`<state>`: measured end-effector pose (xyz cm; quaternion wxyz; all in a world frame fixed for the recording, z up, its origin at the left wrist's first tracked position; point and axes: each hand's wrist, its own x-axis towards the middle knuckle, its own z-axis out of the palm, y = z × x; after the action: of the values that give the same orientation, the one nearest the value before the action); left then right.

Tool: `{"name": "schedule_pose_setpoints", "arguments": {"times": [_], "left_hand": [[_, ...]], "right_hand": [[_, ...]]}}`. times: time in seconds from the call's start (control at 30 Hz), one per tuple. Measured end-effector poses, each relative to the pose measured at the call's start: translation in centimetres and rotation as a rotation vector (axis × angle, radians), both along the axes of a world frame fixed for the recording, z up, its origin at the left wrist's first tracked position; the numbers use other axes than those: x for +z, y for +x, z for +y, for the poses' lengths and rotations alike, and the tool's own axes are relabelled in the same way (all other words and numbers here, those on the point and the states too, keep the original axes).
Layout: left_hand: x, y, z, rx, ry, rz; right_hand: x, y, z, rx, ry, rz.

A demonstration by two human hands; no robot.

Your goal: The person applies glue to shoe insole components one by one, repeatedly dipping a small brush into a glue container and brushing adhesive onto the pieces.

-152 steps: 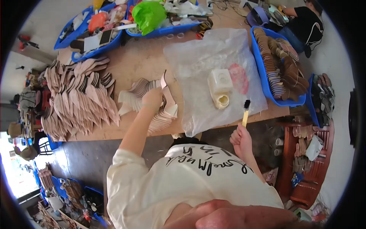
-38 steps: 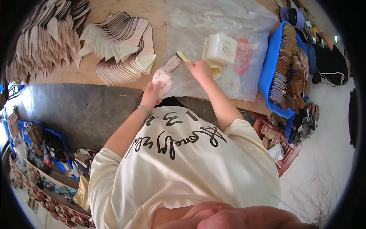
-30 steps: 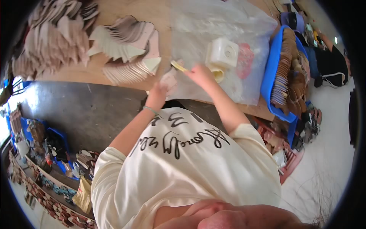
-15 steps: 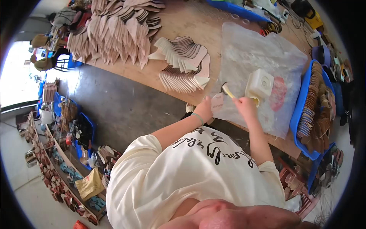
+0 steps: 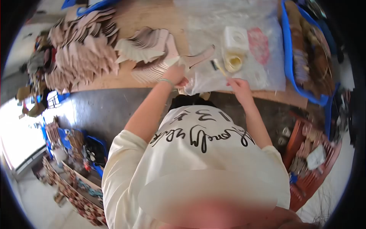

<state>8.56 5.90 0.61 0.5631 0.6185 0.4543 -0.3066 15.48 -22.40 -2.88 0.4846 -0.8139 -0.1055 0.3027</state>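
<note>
My right hand (image 5: 241,88) pinches the pale handle of a small brush (image 5: 220,68), its dark bristles pointing up and left over the plastic sheet (image 5: 206,26). Just beyond the brush stands a white plastic container (image 5: 235,38) with a yellowish opening (image 5: 233,62). Curled fingers form my left hand (image 5: 176,76), at the right edge of a fanned stack of pale insole pieces (image 5: 150,72). A single pinkish insole piece (image 5: 198,57) reaches right from this hand over the sheet; its near end meets the hand, and the exact grip is partly hidden.
More fanned pieces (image 5: 82,57) are heaped on the left of the wooden table (image 5: 148,15). A blue basket (image 5: 288,49) of brown pieces stands at the right. A pink patch (image 5: 259,45) shows on the sheet. Behind on the right is a reddish rack (image 5: 297,145).
My left hand has moved left from beside the brush to the fanned stack; the pale printed piece it held no longer shows as before. My right hand still holds the brush. The view has shifted.
</note>
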Motion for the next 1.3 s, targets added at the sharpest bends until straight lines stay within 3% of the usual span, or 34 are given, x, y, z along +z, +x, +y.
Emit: {"name": "schedule_pose_setpoints", "arguments": {"times": [0.13,0.3,0.43,0.63,0.83,1.3], "left_hand": [[-3.7,-1.2,0.0,0.166,-0.268,-0.003],[-4.8,-0.7,-0.9,0.267,-0.345,0.101],[-5.5,-0.5,-0.7,0.319,-0.388,0.15],[-6.9,-1.0,0.2,0.378,-0.484,0.182],[-6.5,-1.2,0.0,0.396,-0.498,0.184],[-7.6,-2.0,-0.4,0.431,-0.613,0.22]], "right_hand": [[-1.7,-2.7,0.7,0.083,-0.008,0.05],[-4.4,-4.3,1.5,0.09,0.013,0.126],[-4.2,-3.9,3.0,0.138,-0.137,0.272],[-5.3,-3.4,4.8,0.263,-0.432,-0.03],[-6.3,-2.7,6.1,0.221,-0.531,-0.276],[-7.0,2.5,8.2,0.251,-0.608,-0.399]]}}
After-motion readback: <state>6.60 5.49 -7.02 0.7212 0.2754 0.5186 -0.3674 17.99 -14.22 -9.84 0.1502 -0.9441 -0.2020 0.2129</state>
